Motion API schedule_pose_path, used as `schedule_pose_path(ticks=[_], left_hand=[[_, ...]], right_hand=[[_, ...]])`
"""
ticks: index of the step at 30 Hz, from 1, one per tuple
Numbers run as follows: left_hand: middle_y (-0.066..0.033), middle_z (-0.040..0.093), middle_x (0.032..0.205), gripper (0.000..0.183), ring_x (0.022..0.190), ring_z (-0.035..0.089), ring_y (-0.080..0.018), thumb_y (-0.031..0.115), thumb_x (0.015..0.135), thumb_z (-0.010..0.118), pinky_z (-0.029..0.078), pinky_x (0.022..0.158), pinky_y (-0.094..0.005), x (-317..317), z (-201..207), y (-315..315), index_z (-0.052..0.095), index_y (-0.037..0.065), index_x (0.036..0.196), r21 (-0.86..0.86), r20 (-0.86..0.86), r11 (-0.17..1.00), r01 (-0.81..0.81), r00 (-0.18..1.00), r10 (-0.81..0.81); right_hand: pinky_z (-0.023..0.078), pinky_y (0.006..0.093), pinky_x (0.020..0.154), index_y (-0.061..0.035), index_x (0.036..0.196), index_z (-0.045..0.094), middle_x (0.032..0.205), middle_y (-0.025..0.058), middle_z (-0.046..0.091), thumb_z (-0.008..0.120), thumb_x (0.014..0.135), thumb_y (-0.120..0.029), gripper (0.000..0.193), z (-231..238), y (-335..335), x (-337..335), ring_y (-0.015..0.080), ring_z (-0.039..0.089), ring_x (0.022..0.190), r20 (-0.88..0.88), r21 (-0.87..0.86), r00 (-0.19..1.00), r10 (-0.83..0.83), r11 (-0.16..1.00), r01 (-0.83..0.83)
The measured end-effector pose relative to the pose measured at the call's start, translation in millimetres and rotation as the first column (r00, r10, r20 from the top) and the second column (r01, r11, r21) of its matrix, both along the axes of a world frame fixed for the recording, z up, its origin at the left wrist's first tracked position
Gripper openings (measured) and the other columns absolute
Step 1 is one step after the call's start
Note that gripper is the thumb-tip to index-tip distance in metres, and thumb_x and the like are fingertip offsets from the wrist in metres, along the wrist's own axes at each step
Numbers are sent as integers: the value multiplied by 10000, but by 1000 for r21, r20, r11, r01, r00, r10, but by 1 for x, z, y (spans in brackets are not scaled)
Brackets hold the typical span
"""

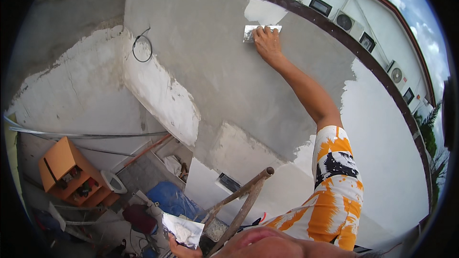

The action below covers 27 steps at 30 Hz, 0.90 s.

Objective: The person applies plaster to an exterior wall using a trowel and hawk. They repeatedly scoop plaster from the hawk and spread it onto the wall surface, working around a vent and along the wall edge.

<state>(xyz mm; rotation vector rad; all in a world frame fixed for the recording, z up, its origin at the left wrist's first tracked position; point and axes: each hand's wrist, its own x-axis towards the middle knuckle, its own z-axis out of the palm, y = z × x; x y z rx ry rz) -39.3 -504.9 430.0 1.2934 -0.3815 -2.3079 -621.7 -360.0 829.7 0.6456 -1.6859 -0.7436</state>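
Pressing a plaster-smeared metal trowel against grey wall, right hand fingers lie spread over its blade.

Trowel: flat steel blade, smeared grey, pressed flat against wall under right hand's fingers. Hawk: pale board bearing white plaster, tilted, gripped above left hand.

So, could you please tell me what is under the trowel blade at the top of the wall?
The trowel lies flat on grey plaster, pressed by the right hand. The wall directly beneath is hidden.
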Motion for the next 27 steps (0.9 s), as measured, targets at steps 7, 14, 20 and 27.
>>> schedule_pose_path(ticks=[7, 14, 20, 27], left_hand=[[-142, 672, 1204, 418, 1050, 673, -311, 297, 1004, 480, 570, 881, -456, 2, -33, -14, 577, 33, 1313, -846, -176, 533, -16, 952, -252], [-142, 674, 1198, 418, 1050, 673, -314, 292, 1004, 478, 569, 880, -453, 3, -10, -2, 581, 22, 1307, 54, -146, 999, -4, 989, 12], [-141, 672, 1204, 420, 1055, 672, -314, 294, 1004, 478, 566, 886, -453, -3, -7, -9, 580, 22, 1309, 37, -124, 999, -2, 992, 7], [-140, 670, 1210, 423, 1061, 670, -313, 296, 1005, 479, 563, 893, -453, -6, -11, -16, 578, 22, 1312, 28, -130, 999, 16, 991, -13]], right_hand=[[460, 481, 830, -57, 1287, 576, 1231, 116, 606, 565, 905, -165, 397, 28, 39, 22, 288, 612, 1047, -256, -264, 965, -49, 964, -21], [446, 534, 849, -108, 1344, 558, 1300, 103, 589, 534, 941, -162, 407, 40, 50, 5, 311, 616, 1091, -207, -290, 970, -130, 955, 67], [447, 539, 852, -96, 1335, 565, 1287, 126, 596, 545, 926, -165, 416, -3, 44, 24, 318, 615, 1092, -12, -163, 996, -93, 983, 90], [439, 547, 898, -92, 1345, 555, 1278, 126, 573, 549, 921, -165, 431, 17, 76, 43, 322, 585, 1148, -219, -308, 970, -102, 951, 30]])
